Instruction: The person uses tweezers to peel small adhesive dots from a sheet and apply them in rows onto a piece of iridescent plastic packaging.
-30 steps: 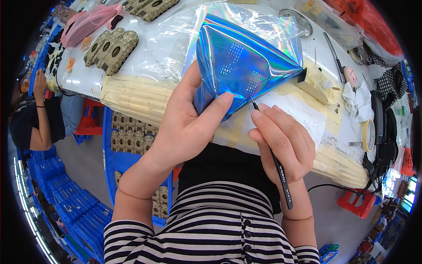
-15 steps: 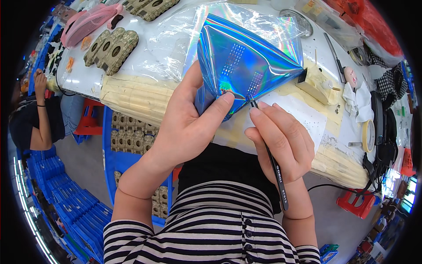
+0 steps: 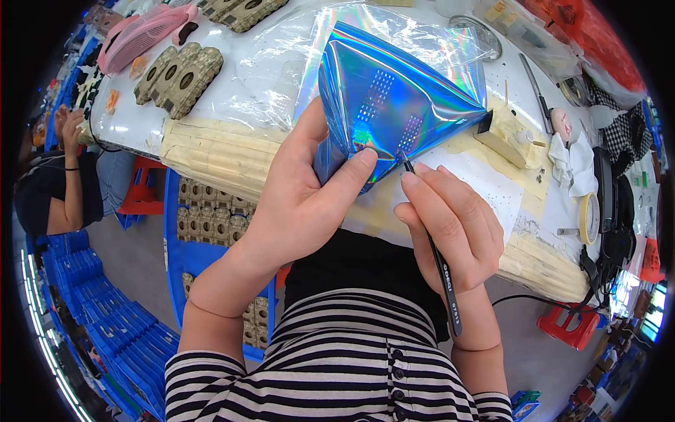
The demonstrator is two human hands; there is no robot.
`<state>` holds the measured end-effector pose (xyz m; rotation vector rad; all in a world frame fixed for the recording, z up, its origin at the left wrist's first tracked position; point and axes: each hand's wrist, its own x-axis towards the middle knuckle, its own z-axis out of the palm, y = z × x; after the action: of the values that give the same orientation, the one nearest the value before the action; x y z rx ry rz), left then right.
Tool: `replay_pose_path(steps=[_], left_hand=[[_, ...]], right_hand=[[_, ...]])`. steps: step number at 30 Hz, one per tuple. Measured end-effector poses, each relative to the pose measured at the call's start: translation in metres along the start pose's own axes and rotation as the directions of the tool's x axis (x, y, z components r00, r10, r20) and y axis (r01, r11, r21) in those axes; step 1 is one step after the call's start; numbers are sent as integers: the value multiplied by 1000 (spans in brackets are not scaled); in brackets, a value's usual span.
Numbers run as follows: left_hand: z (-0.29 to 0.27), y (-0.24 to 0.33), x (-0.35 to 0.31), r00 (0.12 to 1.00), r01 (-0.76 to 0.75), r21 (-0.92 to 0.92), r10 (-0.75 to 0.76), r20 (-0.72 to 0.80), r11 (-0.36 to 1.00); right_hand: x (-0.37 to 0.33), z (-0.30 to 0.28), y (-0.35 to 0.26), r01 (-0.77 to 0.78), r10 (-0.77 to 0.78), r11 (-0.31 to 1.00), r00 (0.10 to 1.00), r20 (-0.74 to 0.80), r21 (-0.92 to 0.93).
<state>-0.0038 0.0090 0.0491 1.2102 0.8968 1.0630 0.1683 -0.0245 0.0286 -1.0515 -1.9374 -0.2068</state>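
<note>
Bright, fairly even light, with strong fisheye bending.
Glare streaks the blue foil between 12 and 1 o'clock and whitens the clear film around 11; white light strips glow toward 8, and a bright panel shines between 3 and 4. The centre looks crisp, the desk curves, the rim softens, and the corners fall black.

a black-and-off-white horizontally striped fabric top is being worn, its front being marked by a vertical column of small round dark buttons. matching striped short sleeves are being worn with it, and a black cloth garment below. the left hand and right hand are being left bare.
</note>
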Motion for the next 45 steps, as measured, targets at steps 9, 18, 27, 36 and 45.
replay_pose_path(steps=[9, 18, 27, 36, 45], left_hand=[[2, -4, 1, 998, -54, -9, 54, -45, 998], [3, -1, 0, 999, -33, -34, 31, -41, 999], [0, -8, -1, 998, -51, 50, 49, 28, 997], [3, -5, -1, 999, -33, 18, 32, 35, 999], [3, 1, -2, 999, 20, 14, -21, 37, 1000]], right_hand=[[-1, -4, 0, -19, 19, 1000, 999, -27, 8], [0, -14, 0, -214, 219, 941, 976, 9, 261], [2, -16, 8, -354, 356, 815, 931, 84, 459], [2, -11, 9, -334, 350, 816, 935, 56, 472], [-2, -11, 9, -371, 387, 792, 919, 71, 485]])
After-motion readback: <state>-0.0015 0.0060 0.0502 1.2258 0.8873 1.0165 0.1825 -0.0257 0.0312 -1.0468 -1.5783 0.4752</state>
